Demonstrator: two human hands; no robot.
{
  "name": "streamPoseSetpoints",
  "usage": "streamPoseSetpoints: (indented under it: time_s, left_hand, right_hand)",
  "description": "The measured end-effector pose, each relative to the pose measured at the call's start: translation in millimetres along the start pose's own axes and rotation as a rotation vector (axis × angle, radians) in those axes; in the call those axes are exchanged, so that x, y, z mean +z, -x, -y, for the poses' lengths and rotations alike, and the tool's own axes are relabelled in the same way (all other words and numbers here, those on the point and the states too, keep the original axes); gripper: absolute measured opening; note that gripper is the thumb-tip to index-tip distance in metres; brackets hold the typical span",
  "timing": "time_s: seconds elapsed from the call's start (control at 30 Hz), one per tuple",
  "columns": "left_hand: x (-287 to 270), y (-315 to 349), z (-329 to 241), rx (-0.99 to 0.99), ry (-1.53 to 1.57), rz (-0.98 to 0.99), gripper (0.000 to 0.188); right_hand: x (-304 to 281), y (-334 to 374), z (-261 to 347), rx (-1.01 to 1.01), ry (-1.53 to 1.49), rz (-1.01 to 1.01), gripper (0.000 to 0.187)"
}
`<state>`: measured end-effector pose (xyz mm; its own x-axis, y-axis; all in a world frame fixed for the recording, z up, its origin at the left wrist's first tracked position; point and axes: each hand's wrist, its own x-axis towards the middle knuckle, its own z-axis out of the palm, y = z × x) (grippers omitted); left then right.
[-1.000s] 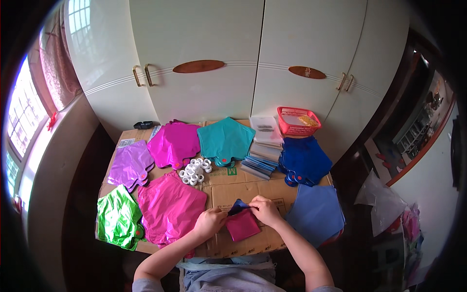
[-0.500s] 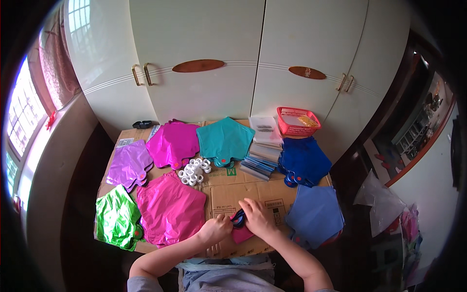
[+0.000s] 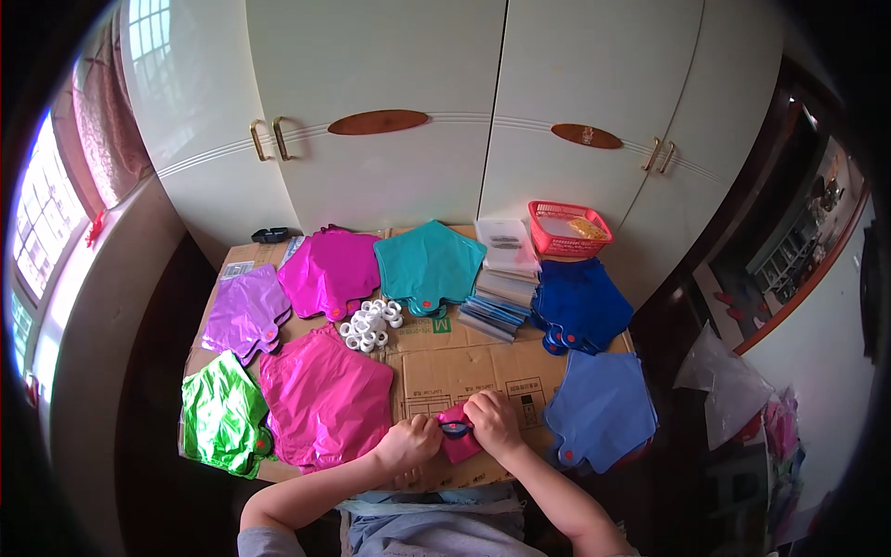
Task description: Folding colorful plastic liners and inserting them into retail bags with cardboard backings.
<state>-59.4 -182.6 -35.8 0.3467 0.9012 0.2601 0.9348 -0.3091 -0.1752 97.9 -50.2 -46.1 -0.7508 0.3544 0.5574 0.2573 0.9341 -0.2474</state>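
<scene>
Left hand (image 3: 413, 440) and right hand (image 3: 492, 423) pinch a small folded pink packet (image 3: 459, 450) on brown cardboard (image 3: 445, 362).
From afar, I see them gripping its curved dark blue band (image 3: 454, 429); fingers hide much, but folding looks perhaps partway done. The crinkled, glossy pink foil pile (image 3: 329, 399) and smooth teal pile (image 3: 431, 265) lie unfolded, white rings (image 3: 371, 325) between.

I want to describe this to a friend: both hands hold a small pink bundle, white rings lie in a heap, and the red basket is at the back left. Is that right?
Not quite: the head view shows the red basket at the back right, not left. The left hand and right hand hold the small pink bundle, and white rings lie in a heap.
</scene>
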Motion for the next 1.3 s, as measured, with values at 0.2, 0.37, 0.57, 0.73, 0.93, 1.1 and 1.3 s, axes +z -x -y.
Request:
streamPoseSetpoints:
  time_s: [0.2, 0.37, 0.57, 0.73, 0.93, 1.1, 1.3]
  left_hand:
    - [-2, 1, 3, 0.057, -0.033, 0.033, 0.015]
    - [-3, 0, 5, 0.05, 0.046, 0.035, 0.015]
    - [-5, -1, 6, 0.025, 0.068, 0.039, 0.015]
    - [-5, 2, 10, 0.012, 0.115, 0.068, 0.021]
    - [-14, 6, 15, -0.072, 0.197, 0.055, 0.036]
    - [-15, 5, 16, -0.079, 0.213, 0.059, 0.035]
    - [-22, 10, 24, -0.139, 0.242, 0.109, 0.036]
  right_hand:
    - [2, -1, 0, 0.0, -0.017, -0.019, 0.001]
    - [-1, 1, -7, -0.066, 0.027, 0.031, 0.004]
    - [-20, 8, 8, -0.078, 0.148, 0.113, 0.024]
    - [-9, 23, 0, -0.079, 0.069, 0.067, 0.027]
    - [-8, 24, -1, -0.096, 0.084, 0.057, 0.024]
    - [-5, 25, -3, -0.118, 0.095, 0.054, 0.022]
    - [-10, 22, -2, -0.115, 0.094, 0.081, 0.022]
